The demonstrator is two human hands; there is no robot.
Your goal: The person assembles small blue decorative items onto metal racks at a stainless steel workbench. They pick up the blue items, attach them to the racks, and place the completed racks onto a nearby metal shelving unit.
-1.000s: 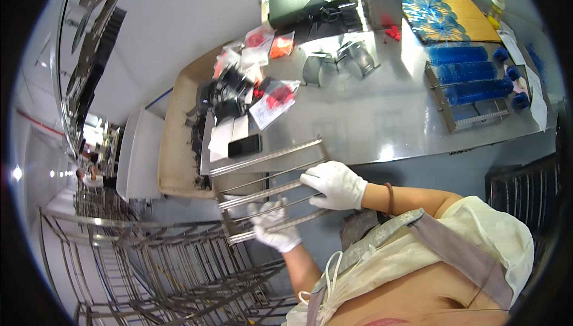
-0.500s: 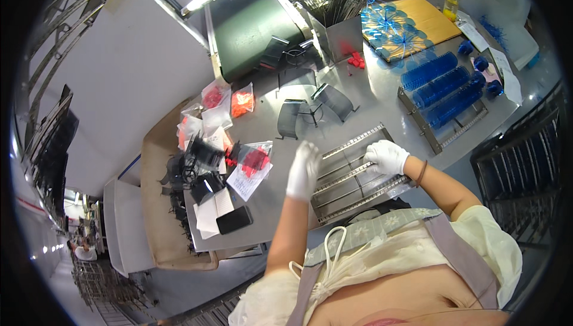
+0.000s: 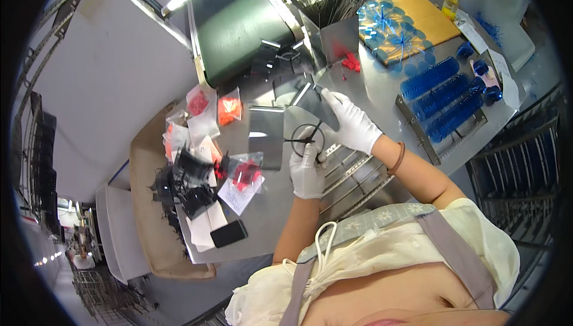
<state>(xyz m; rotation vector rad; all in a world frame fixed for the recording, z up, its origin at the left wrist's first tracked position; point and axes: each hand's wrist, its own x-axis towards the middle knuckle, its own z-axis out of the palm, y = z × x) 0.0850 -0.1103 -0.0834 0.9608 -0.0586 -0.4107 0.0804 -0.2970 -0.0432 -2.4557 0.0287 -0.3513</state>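
Lying left of the metal rack (image 3: 352, 177), a black phone (image 3: 228, 233) and several clear bags of red and orange parts (image 3: 228, 110) crowd the steel table (image 3: 382, 87). Above the rack, two white-gloved hands meet: left hand (image 3: 307, 171) fingers pinch a black ring (image 3: 308, 138), right hand (image 3: 352, 123) fingers grip a dark plate (image 3: 313, 102). Right of the rack, three blue rows fill a tray (image 3: 444, 102).
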